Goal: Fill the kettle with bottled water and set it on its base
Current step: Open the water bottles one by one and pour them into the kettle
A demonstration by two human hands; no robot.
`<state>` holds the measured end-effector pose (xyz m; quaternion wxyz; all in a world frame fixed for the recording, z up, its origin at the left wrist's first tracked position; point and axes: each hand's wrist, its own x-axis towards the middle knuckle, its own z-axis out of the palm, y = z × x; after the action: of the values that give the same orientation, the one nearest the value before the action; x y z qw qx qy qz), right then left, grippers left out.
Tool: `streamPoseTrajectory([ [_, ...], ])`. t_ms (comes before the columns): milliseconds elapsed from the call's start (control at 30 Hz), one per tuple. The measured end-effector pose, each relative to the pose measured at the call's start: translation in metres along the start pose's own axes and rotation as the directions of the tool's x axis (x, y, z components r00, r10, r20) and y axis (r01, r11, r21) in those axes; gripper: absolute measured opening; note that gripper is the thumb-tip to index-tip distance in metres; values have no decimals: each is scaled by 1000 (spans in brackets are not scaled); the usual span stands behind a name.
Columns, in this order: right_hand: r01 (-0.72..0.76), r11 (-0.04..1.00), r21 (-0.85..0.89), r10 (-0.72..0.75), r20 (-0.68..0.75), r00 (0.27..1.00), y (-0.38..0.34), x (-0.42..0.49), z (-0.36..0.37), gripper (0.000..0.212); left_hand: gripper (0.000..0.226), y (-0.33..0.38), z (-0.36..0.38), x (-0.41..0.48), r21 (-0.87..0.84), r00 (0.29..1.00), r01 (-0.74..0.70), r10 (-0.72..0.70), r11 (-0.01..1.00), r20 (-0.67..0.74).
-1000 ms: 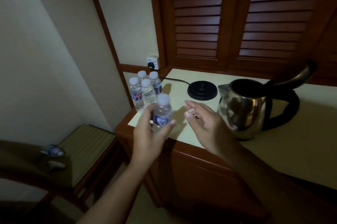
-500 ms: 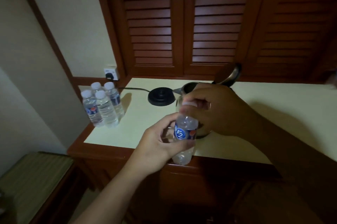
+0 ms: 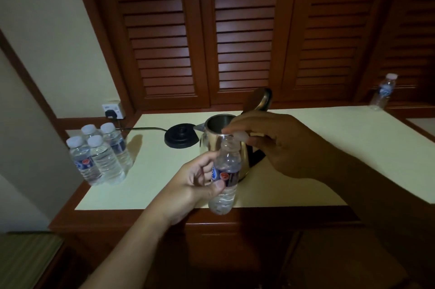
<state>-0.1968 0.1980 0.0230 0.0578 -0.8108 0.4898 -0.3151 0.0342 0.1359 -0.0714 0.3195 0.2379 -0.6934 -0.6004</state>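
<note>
Leftward, four capped bottles [image 3: 101, 157] near kettle base [image 3: 181, 136].

Dim room, light falling off toward the right. Dark louvered wooden doors [image 3: 235, 41] running behind a cream surface [image 3: 329, 147] that is topping a brown wooden cabinet [image 3: 235, 230]. Cream wall [image 3: 47, 30] standing left, carrying a white wall socket [image 3: 113, 108]. Striped bench [image 3: 26, 258] sitting lower left.

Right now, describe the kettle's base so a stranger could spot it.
Start at the cream countertop below the louvred doors. Between the four capped bottles and the steel kettle lies the base. It is the only flat black disc, its cord running to the wall socket.
</note>
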Motion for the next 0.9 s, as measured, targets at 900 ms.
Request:
streamPoseTrajectory([
  [900,-592,789,-162,573,-150,805,119,-80,143,56,53,51,-48,61,864,936,180,190,470,-298],
])
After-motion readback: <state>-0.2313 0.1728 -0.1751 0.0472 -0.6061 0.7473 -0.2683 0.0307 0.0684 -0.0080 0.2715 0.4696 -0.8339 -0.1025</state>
